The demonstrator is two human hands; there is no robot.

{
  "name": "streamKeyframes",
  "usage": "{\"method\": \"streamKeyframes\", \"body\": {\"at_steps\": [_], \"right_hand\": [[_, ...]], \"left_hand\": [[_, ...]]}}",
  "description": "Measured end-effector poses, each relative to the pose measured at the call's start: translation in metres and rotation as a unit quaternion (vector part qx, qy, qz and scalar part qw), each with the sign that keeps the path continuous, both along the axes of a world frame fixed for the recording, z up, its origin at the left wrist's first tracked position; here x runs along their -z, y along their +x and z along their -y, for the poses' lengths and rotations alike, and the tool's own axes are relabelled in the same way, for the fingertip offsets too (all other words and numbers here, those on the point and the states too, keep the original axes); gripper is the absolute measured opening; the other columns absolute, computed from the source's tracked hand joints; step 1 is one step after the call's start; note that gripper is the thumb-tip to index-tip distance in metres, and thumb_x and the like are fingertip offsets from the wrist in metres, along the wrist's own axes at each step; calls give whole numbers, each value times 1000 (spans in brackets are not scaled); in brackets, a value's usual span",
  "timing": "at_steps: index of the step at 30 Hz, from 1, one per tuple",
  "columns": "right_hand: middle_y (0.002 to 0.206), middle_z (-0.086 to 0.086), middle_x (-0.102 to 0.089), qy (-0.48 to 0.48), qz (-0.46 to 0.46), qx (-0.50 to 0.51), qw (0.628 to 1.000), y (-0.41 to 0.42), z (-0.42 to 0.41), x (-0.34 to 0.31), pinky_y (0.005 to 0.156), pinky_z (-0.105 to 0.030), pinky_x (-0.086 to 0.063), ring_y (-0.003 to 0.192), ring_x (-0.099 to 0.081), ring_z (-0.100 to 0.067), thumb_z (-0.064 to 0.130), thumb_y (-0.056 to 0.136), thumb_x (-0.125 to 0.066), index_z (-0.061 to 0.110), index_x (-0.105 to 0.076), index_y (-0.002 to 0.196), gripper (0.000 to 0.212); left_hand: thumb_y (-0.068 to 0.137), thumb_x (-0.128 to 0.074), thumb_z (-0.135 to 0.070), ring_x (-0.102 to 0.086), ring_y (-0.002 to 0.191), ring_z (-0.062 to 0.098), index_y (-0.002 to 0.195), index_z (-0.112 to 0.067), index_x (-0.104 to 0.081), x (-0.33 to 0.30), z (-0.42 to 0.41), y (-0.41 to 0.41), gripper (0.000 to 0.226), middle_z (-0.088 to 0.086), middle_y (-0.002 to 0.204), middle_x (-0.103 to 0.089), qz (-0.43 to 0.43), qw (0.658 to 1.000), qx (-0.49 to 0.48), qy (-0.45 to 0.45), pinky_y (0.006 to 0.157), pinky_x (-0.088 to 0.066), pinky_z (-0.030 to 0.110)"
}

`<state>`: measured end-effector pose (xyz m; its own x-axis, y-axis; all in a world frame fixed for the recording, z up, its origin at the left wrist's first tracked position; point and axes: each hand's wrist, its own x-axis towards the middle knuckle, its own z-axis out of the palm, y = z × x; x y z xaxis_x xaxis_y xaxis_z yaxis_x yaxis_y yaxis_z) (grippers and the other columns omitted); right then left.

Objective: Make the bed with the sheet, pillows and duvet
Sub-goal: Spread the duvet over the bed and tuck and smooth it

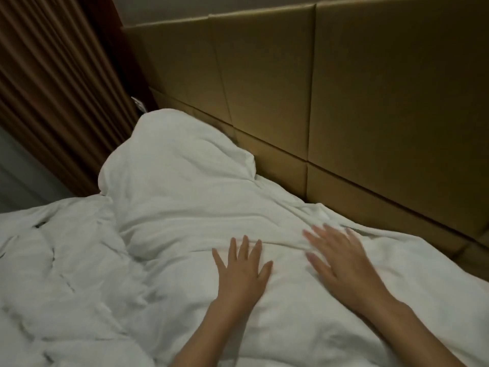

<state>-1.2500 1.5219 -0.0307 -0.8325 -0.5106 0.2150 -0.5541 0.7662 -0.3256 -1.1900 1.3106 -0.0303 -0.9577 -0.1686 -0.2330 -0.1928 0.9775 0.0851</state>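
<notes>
Head view shows both hands laid flat, fingers spread and grasping nothing, on a thick white quilted duvet (pixel 185 213) that covers the bed. The left hand (pixel 242 271) presses palm-down on the cloth; the right hand (pixel 341 263), just beside it and nearer the tan padded panelled headboard (pixel 344 88), is blurred, so I judge it to be sweeping across the cover. Ahead of the left hand the duvet rises in a rounded hump against the headboard, probably over a pillow, though no pillow shows. Beyond that hump hangs a brown pleated curtain (pixel 53 83).

What could go wrong: smoothing toward the headboard may push slack into the ridge of folds just ahead of the fingers and bunch it harder there, instead of flattening it. Pressing only near the middle could also drag the cover off square, leaving the hump lopsided.

The duvet's top edge lies close along the foot of the headboard beyond the right hand, with almost no room that way. To the left of the left hand the rumpled cover spreads wide, giving free room to stroke outward.
</notes>
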Motion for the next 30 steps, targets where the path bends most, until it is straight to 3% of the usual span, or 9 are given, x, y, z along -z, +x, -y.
{"method": "streamKeyframes", "body": {"at_steps": [3,5,8,14,16,18,21,26,30], "right_hand": [[147,19,-34,130,34,-88,987,18,-39,24,115,-45,-15,145,-12,-3,55,100,-14,43,-17,149,51],[150,5,-36,181,76,59,979,25,-91,40,113,-41,-28,143,-26,-14,49,100,-6,38,-3,151,53],[159,5,-16,224,159,216,937,52,-137,29,119,-36,-5,146,-15,-17,42,93,1,28,-18,152,63],[154,3,-31,-9,-41,284,958,164,-160,19,118,-50,-1,145,-20,-19,42,96,-31,25,-38,145,52],[157,9,-19,31,49,222,973,198,-177,57,117,-51,-4,146,-17,-18,41,98,-26,29,-23,150,54],[157,14,-3,-30,252,408,877,203,-212,109,117,-47,-5,146,-11,-20,45,97,-26,31,-5,151,60],[158,-11,-17,-135,477,556,667,208,-238,134,115,-53,-19,140,-24,-38,50,82,-32,21,-13,152,78],[161,-6,-4,-158,131,519,830,238,-194,102,116,-53,-10,146,-6,-30,40,101,-30,26,-12,153,57],[159,6,18,-218,241,510,796,181,-201,145,115,-57,-5,146,11,-29,56,98,-17,53,-4,145,49]], "left_hand": [[66,25,-77,15,146,21,152,-32,-1,-5,-20,33,100,-2,160,10,59,998,-1,27,112,13,58],[92,-6,-66,14,146,19,152,-32,-2,-10,-39,56,69,-3,160,10,88,995,15,45,113,13,56],[97,-17,-59,10,147,20,152,-29,-2,-12,-70,83,64,-1,160,8,87,994,53,27,114,10,57],[81,2,-73,8,147,29,152,-23,6,2,-137,127,87,13,159,10,22,990,136,16,114,4,55],[79,-2,-70,-11,145,37,152,-18,-14,11,-152,139,91,22,157,-8,-2,985,169,-15,112,-11,61],[87,-24,-61,-38,134,41,141,-12,-44,24,-160,155,76,24,147,-37,-29,976,213,-19,101,-31,65],[85,-37,-54,-42,133,35,138,-10,-45,41,-164,191,70,20,144,-42,-73,966,247,5,107,-28,57],[77,-47,-53,-38,130,37,139,-9,-36,80,-167,269,77,22,142,-39,-178,951,249,50,108,-24,49],[91,-28,-49,-34,138,20,113,-19,-54,138,-156,297,45,12,133,-50,-218,949,229,25,112,-21,41]]}}
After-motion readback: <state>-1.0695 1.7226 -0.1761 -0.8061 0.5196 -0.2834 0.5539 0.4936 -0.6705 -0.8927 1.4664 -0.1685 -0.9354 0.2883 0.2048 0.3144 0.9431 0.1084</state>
